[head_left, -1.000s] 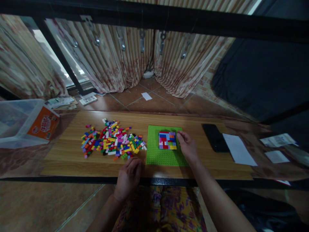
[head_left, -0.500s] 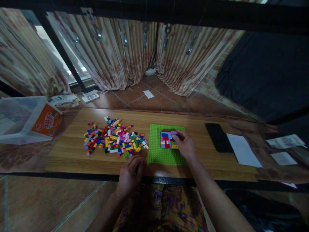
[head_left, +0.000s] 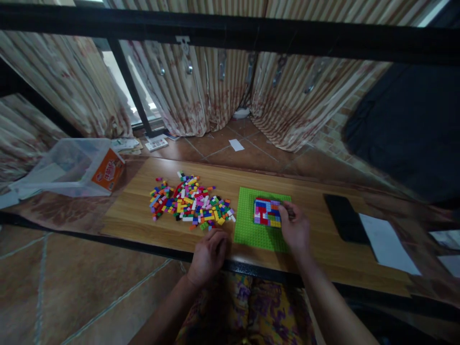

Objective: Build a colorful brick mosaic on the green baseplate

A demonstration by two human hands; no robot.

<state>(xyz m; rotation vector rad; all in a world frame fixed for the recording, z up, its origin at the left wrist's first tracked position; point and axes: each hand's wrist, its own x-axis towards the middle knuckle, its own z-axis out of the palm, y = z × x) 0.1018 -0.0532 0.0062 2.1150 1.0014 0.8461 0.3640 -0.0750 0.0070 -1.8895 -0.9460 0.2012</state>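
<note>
A flat block of multicoloured building bricks (head_left: 266, 211) sits on the green studded baseplate (head_left: 247, 238). My right hand (head_left: 295, 227) is at the block's right edge, thumb against it and fingers curled round, hiding that side. Left of the baseplate lies a loose pile of small building bricks (head_left: 196, 203) in many colours. Just below this pile, my left hand (head_left: 210, 254) rests closed near the table's front edge, with no brick showing in it.
A clear plastic bin (head_left: 72, 175) with an orange label stands at the far left. On the right lie a black flat object (head_left: 345, 218) and white paper (head_left: 388, 243) on the wooden tabletop (head_left: 140, 230). Curtains (head_left: 230, 96) hang beyond a dark metal bar (head_left: 230, 31).
My view has shifted, so the table appears tilted and further right. My right hand has slid from the block's top to its right edge. The left hand stays closed near the pile.
</note>
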